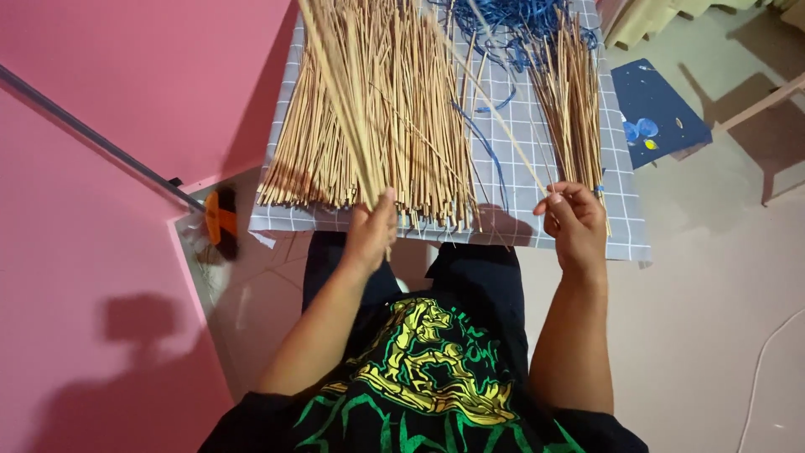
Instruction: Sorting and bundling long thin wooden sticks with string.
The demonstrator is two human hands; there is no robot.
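Note:
A big pile of thin tan sticks [369, 117] lies spread on a grey checked cloth [620, 226] over a low table. My left hand [371, 231] grips a small bunch of sticks at the near edge; they rise up and away to the left. My right hand [572, 216] pinches the end of a single stick [495, 113] that slants up to the left over the cloth. A smaller bundle of sticks [572, 96] lies just beyond my right hand. Blue strips [511, 25] are tangled at the far side.
A pink wall [109, 168] stands on the left with a dark rod [92, 134] leaning across it. An orange-and-black tool [221, 220] lies at the wall's foot. A dark blue board [658, 109] lies on the floor at right, next to wooden furniture legs [755, 105].

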